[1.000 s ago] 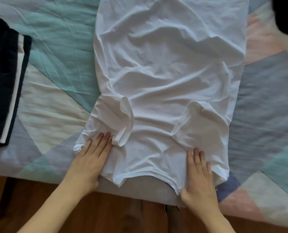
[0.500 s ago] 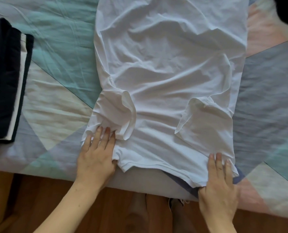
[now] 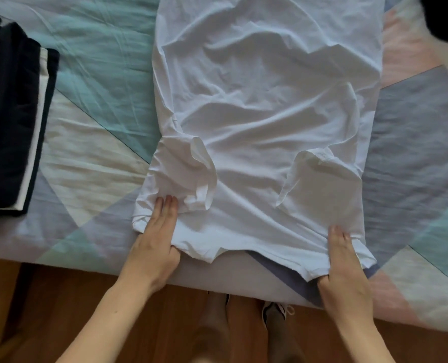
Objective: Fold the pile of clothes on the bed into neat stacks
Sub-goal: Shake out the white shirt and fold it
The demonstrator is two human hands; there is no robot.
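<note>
Fingers of the left hand [image 3: 156, 242] are lying straight on top of the white T-shirt [image 3: 267, 106] at its near left corner, while the thumb is tucking under the near edge, so the hand is pinching the cloth. Fingers of the right hand [image 3: 344, 263] are doing the same at the near right corner: straight on top, thumb going underneath the edge. The shirt is lying lengthwise on the bed [image 3: 411, 132], running away from the person, with both sleeves, the left sleeve [image 3: 183, 171] and the right sleeve [image 3: 322, 184], already turned in onto the body. Its near edge is sitting close to the bed's edge, above the wooden floor [image 3: 60, 297].

The step in hand appears to be the lengthwise fold, with the side folds done. The next move is probably calling for lifting both corners together and carrying them toward the far end, keeping the sleeves from slipping out and the edges in line. The cloth is wrinkled, so some smoothing may be needed.

A folded stack of dark clothes [image 3: 10, 119] is sitting well apart to the left, and another dark garment [image 3: 442, 14] is showing at the far right corner.
</note>
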